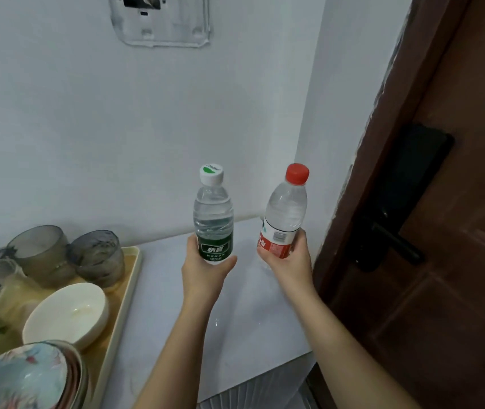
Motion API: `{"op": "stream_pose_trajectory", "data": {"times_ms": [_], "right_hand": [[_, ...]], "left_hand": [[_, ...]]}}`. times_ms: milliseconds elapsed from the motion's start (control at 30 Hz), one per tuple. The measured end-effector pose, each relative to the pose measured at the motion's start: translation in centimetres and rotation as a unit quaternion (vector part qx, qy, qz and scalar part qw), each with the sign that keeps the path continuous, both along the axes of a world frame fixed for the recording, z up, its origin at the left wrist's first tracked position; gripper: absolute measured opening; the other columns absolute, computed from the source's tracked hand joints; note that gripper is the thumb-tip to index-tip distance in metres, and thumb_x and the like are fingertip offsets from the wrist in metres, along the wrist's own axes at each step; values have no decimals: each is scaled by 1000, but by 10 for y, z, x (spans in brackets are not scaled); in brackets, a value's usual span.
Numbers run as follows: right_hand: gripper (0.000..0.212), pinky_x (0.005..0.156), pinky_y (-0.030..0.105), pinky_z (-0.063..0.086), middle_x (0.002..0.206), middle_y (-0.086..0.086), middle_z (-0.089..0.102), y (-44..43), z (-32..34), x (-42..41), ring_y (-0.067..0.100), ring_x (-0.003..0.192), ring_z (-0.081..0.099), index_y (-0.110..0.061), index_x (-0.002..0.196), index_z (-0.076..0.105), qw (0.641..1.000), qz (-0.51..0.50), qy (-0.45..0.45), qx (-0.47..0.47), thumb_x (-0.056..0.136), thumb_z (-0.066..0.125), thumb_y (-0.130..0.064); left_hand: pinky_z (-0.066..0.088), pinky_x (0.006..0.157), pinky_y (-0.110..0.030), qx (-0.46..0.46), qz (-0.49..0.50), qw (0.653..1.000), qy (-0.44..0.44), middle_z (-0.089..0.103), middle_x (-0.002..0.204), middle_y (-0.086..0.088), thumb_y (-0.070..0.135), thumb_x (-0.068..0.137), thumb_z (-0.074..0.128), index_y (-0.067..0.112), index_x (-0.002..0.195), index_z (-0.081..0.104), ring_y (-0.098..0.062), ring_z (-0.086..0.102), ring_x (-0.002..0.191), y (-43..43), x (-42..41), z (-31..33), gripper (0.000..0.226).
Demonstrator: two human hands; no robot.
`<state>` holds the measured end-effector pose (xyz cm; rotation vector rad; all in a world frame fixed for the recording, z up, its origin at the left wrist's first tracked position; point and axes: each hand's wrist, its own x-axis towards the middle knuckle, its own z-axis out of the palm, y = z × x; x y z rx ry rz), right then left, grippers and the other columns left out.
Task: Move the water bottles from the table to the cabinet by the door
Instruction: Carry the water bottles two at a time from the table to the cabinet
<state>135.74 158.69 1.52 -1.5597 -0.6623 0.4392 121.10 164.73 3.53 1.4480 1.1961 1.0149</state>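
A white bench [250,320] sits in the corner between a white wall and a dark brown door [456,276] on the right. The door carries a black lock plate with a lever handle [394,240]. On the left part of the bench lies a beige tray [127,299]. It holds grey glass tumblers [39,249], a white bowl [67,314] and, nearest the camera, a patterned bowl [25,379]. A clear plastic holder [161,25] is fixed high on the wall. The bench surface between the tray and the door is bare, and nothing stands between the bottles and the far corner. The left hand [205,276] grips the lower body of the green-label bottle [213,219], with fingers and thumb wrapped round it. The bottle is upright and has a white cap. The right hand [290,264] grips the lower body of the red-label bottle [284,214] the same way. This bottle has a red cap and tilts slightly toward the door. Both bottles are over the far right part of the bench, near each other but apart. Their bases are hidden behind the hands, so contact with the bench cannot be confirmed. Count: two bottles, two hands, two clearly visible tumblers, two bowls, one tray. Further glassware at the far left edge is too blurred to count.
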Motion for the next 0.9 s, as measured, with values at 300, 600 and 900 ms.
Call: {"op": "stream_pose_trajectory", "data": {"times_ms": [300,600,900], "right_hand": [[61,81,31,54,101,-11,65,22,-30,13,13,93,66,-27,115,48,998,26,-20,-52,68,85,-12],[63,75,14,47,105,-12,65,32,-36,22,6,94,65,-28,117,48,997,51,-23,-47,69,84,-11],[75,87,20,44,116,-6,52,26,-42,35,10,103,56,-17,131,49,985,65,-120,-104,67,88,-15]], "left_hand": [[42,63,-13,-16,4,999,35,65,99,8,9,69,80,22,117,48,0,60,83,14,16,-32,58],[42,67,-12,-9,0,1000,29,64,101,10,12,71,81,24,120,47,-4,61,89,23,26,-47,61],[31,76,-15,67,-46,982,170,44,108,3,17,66,87,16,119,52,-6,44,94,39,17,-51,64]]}}
